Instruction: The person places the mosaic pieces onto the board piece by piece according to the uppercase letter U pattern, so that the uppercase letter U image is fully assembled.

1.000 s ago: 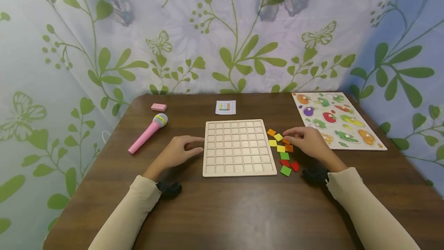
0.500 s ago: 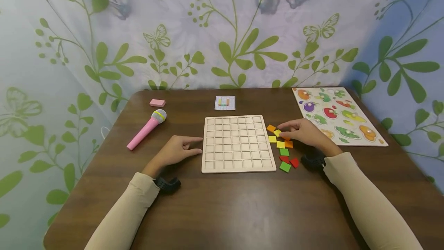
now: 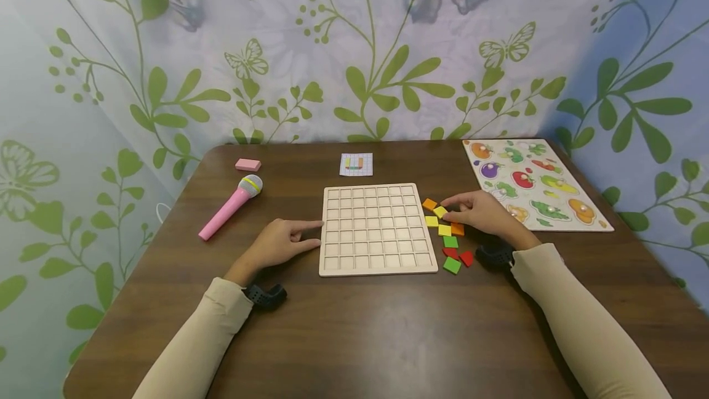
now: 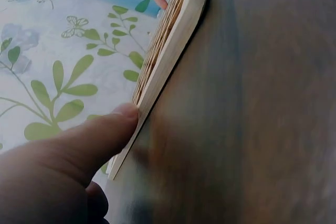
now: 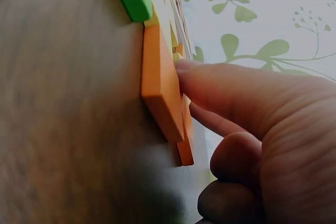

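Observation:
A square wooden grid board (image 3: 379, 230) lies flat on the table. At its left edge, my left hand (image 3: 277, 243) has index finger and thumb extended; in the left wrist view the thumb (image 4: 105, 135) touches the board's side (image 4: 167, 56). To the right of the board my right hand (image 3: 483, 211) pinches a yellow tile (image 3: 440, 212) between thumb and index finger. Around it lie other small tiles: orange (image 3: 429, 204), yellow (image 3: 431, 221), green (image 3: 450, 242) and red (image 3: 466, 258). In the right wrist view an orange tile (image 5: 160, 85) partly hides the pinched one.
A small card with a coloured pattern (image 3: 356, 164) lies behind the board. Off to the left are a pink toy microphone (image 3: 229, 208) and a pink block (image 3: 247, 165). A vegetable puzzle board (image 3: 545, 193) occupies the back right, near the patterned cloth (image 3: 410, 79).
My right hand has shifted slightly left, from over the orange tiles to the yellow tile, and its fingers have closed on it. The left hand stays by the board while the head view tilts slightly.

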`<state>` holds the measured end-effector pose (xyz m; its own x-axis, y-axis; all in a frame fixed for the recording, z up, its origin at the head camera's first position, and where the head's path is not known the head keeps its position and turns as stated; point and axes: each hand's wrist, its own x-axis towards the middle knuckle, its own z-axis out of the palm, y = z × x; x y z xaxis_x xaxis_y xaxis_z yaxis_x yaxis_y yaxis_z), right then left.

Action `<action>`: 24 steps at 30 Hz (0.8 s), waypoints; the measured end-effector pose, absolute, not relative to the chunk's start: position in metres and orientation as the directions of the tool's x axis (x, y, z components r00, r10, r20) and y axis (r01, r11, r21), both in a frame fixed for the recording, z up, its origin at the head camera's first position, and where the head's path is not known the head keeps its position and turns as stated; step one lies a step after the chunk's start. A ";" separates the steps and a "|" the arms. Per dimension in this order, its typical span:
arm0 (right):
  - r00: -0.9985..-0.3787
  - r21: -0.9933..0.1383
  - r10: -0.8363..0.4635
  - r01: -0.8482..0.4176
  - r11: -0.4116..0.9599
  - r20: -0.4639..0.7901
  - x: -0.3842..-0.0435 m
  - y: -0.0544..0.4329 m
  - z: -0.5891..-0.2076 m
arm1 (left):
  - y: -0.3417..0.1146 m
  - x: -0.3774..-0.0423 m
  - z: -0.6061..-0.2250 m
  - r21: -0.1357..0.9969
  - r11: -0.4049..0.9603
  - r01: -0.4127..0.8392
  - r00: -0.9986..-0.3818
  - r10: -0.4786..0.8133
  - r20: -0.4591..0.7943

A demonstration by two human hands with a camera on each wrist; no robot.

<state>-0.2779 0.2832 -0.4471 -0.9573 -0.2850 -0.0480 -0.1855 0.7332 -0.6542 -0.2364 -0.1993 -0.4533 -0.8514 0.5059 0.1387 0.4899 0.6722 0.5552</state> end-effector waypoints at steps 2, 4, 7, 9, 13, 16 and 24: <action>-0.957 -0.652 -0.288 -0.194 0.733 -0.040 -0.278 0.283 -0.448 | -0.199 -0.236 -0.452 0.554 0.671 0.493 -0.851 0.506 0.144; -0.956 -0.647 -0.291 -0.204 0.734 -0.029 -0.279 0.282 -0.448 | -0.198 -0.235 -0.452 0.550 0.675 0.492 -0.853 0.502 0.146; -0.958 -0.637 -0.286 -0.210 0.742 -0.018 -0.278 0.281 -0.449 | -0.196 -0.234 -0.452 0.534 0.691 0.487 -0.859 0.491 0.147; -0.959 -0.628 -0.283 -0.209 0.750 -0.018 -0.276 0.281 -0.450 | -0.194 -0.233 -0.453 0.518 0.708 0.480 -0.864 0.484 0.140; -0.958 -0.616 -0.285 -0.214 0.758 -0.017 -0.274 0.281 -0.450 | -0.191 -0.230 -0.452 0.486 0.738 0.468 -0.873 0.471 0.125; -0.956 -0.614 -0.293 -0.228 0.756 -0.006 -0.273 0.281 -0.451 | -0.189 -0.228 -0.451 0.482 0.745 0.461 -0.877 0.464 0.122; -0.952 -0.574 -0.306 -0.261 0.776 0.019 -0.273 0.278 -0.450 | -0.190 -0.229 -0.453 0.467 0.747 0.474 -0.874 0.465 0.144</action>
